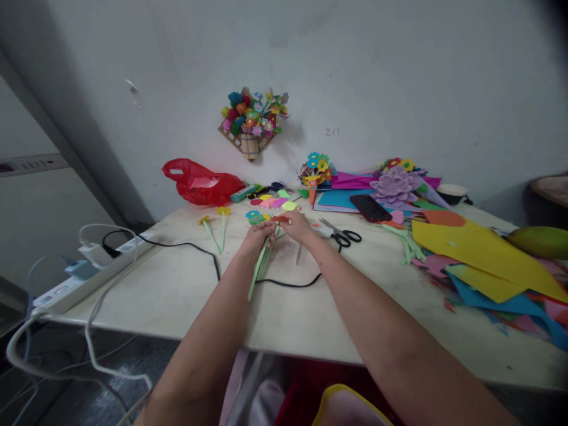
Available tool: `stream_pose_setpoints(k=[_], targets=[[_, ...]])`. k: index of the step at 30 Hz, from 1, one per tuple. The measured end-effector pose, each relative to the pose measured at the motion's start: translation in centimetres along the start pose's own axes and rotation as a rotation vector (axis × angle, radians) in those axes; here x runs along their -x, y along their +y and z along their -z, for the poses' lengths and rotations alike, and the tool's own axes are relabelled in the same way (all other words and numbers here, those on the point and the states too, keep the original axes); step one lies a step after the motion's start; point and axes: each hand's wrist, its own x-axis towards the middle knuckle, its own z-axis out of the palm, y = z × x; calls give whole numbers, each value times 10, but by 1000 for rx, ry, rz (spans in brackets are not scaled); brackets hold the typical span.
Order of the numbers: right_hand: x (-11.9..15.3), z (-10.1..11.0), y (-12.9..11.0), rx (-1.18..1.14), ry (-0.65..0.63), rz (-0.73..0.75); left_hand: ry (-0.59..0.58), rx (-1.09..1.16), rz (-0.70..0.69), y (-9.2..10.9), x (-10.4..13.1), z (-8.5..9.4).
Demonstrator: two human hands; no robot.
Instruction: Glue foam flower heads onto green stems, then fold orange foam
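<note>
My left hand (258, 238) is closed around light green foam strips (254, 284) that hang down below the fingers toward the table. My right hand (296, 227) pinches a small orange-red piece (280, 219) at the strips' upper end. The two hands nearly touch, so their fingertips are partly hidden. Just behind them lie blue and yellow foam flowers (254, 216). Black-handled scissors (341, 234) rest partly spread to the right of my right hand. Two yellow flowers on green stems (222, 228) lie to the left.
A black cable (288, 285) crosses the table beneath my hands. At left is a power strip (97, 272). A red plastic bag (199, 182) sits at the back. To the right are a phone (370, 207), green strips (406, 239) and piled yellow foam sheets (479, 251).
</note>
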Motion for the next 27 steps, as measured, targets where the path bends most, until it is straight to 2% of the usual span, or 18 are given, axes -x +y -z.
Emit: stream_pose_setpoints(k=[16, 27], targets=[[0, 1, -5, -107, 45, -28, 25, 5, -15, -3, -1, -2], [2, 1, 0, 23, 177, -15, 8, 36, -77, 0, -1, -3]])
